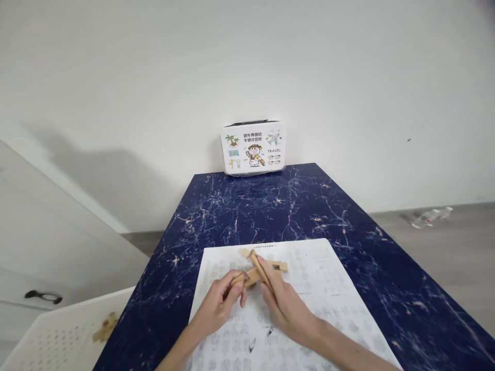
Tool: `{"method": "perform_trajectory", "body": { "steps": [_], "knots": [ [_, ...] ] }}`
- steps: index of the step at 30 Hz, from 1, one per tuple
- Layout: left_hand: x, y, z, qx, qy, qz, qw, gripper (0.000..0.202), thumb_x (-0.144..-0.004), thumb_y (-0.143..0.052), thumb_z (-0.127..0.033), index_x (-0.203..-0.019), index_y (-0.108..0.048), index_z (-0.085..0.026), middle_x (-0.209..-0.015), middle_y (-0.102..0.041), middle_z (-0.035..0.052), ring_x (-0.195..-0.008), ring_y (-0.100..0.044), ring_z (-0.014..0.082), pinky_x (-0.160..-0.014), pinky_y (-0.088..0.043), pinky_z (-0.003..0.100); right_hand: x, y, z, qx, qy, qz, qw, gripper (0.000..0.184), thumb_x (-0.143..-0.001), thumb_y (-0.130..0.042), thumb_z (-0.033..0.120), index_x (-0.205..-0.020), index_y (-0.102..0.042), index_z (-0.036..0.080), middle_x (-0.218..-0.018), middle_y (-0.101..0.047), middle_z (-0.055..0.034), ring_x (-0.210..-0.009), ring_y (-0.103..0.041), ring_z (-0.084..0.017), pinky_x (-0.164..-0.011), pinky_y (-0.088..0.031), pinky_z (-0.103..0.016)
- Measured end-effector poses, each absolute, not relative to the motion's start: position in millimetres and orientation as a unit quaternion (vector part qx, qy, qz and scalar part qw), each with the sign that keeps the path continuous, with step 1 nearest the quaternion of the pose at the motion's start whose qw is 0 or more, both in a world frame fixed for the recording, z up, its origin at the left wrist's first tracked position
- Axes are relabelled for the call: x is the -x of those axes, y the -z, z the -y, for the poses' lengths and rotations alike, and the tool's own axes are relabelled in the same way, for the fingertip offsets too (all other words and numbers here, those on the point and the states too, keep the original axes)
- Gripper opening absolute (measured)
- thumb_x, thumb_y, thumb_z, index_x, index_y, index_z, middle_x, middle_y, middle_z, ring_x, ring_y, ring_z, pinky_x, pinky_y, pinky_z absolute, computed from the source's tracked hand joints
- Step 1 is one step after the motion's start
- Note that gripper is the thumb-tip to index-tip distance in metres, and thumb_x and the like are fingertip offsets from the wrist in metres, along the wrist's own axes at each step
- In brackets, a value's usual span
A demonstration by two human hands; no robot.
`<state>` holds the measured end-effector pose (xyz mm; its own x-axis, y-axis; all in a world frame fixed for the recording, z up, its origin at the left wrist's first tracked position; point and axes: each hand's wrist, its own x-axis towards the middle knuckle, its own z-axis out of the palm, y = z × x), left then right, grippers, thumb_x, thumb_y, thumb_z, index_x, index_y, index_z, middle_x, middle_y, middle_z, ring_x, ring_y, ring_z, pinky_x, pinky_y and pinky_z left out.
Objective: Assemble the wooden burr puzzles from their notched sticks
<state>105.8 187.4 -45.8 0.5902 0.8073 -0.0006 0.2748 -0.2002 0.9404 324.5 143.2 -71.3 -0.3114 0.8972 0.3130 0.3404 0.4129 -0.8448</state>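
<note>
A small wooden interlocking puzzle (pixel 260 267) of crossed light-brown bars is held just above a printed sheet of paper (pixel 328 288) on the dark blue marbled table (pixel 270 206). My left hand (pixel 220 306) pinches the lower left bar with curled fingers. My right hand (pixel 284 304) grips a slanted bar from the right, fingers laid along it. Both hands meet at the puzzle over the middle of the sheet.
A white box with cartoon travel pictures (pixel 253 148) stands at the table's far edge against the wall. A white perforated basket (pixel 58 335) with a wooden piece (pixel 105 329) sits low at the left. A white cabinet with a dark handle (pixel 43 297) is behind it. Clear plastic litter (pixel 427 216) lies on the floor at right.
</note>
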Motion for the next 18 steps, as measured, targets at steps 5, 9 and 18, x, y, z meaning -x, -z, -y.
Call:
{"method": "perform_trajectory", "body": {
  "steps": [5,9,18],
  "knots": [
    [-106.4,44.7,-186.2,-0.723,-0.266,-0.37,0.519,0.037,-0.107,-0.043,-0.053,-0.104,-0.058,-0.019,-0.069,-0.057,-0.0012,-0.064,-0.047,0.0163,-0.067,-0.033,0.03,-323.9,71.6,-140.7,0.406,-0.379,0.71,0.434,0.062,-0.112,-0.03,0.046,-0.169,-0.013,0.031,-0.152,-0.055,-0.015,-0.123,-0.062,-0.033,-0.101,-0.053,-0.049],
    [-103.9,43.6,-189.0,-0.709,-0.268,-0.355,0.547,0.038,-0.107,-0.044,-0.053,-0.108,-0.058,-0.018,-0.07,-0.057,-0.0009,-0.061,-0.043,0.0144,-0.064,-0.033,0.029,-323.4,65.3,-139.6,0.367,-0.533,0.599,0.472,0.058,-0.113,-0.03,0.051,-0.167,-0.025,0.031,-0.085,-0.062,-0.0035,-0.068,-0.058,-0.021,-0.07,-0.052,-0.038],
    [-99.6,43.5,-191.8,-0.651,-0.285,-0.312,0.63,0.042,-0.104,-0.053,-0.058,-0.106,-0.059,-0.016,-0.071,-0.058,0.0001,-0.056,-0.038,0.0105,-0.056,-0.032,0.026,-322.3,67.0,-141.4,0.183,-0.752,0.413,0.48,0.063,-0.105,-0.063,0.045,-0.161,-0.035,0.037,-0.072,-0.047,0.0072,-0.052,-0.042,-0.009,-0.058,-0.035,-0.028]
  ]
}}
